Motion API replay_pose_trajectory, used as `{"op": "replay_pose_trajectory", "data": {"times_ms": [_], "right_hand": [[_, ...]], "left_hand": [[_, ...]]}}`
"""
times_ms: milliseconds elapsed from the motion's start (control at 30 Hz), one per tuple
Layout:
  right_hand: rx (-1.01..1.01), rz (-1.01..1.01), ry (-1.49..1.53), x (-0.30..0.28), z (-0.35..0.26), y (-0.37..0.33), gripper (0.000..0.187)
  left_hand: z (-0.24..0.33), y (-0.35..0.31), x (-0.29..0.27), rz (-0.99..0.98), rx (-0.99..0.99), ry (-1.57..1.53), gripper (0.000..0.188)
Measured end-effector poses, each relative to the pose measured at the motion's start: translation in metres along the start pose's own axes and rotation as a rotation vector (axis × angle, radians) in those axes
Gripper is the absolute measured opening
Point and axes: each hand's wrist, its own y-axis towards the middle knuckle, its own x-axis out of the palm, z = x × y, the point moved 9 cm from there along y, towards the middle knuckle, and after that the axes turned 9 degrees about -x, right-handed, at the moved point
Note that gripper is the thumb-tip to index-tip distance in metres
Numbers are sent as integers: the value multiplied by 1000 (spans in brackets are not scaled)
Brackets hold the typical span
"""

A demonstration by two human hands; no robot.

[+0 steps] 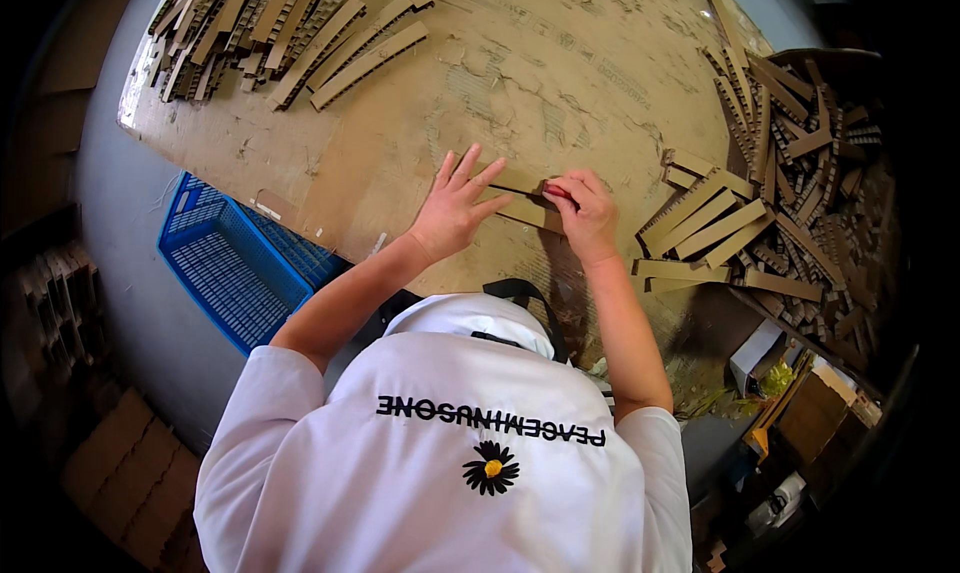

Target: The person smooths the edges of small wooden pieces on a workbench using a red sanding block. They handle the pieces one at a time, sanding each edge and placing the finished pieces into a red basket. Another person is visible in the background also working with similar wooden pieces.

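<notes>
My left hand (455, 209) lies on the worktable with its fingers spread, pressing over a flat cardboard strip (530, 213). Close by, my right hand (588, 216) is closed around a small red-handled tool (556, 190) at the strip's right end. A thin dark line runs along the strip between the two hands; whether it is the tool's shaft or a gap in the cardboard I cannot tell. Part of the strip is hidden under my hands.
Many cardboard strips with ridged edges (370, 65) lie in rows at the far left of the worn worktable (380, 163). A loose heap of similar strips (720, 228) covers the right side. Below the left edge sits a blue plastic basket (235, 273).
</notes>
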Motion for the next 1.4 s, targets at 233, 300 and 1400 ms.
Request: {"op": "replay_pose_trajectory", "data": {"times_ms": [233,300,1400], "right_hand": [[2,-1,-5,1,-2,-4,16],[9,-6,-4,2,-4,-2,16],[36,30,51,8,-29,-49,17]], "left_hand": [[8,-9,3,-3,5,-60,47],[10,-8,1,31,15,-79,45],[7,-7,-2,98,-9,-101,39]]}}
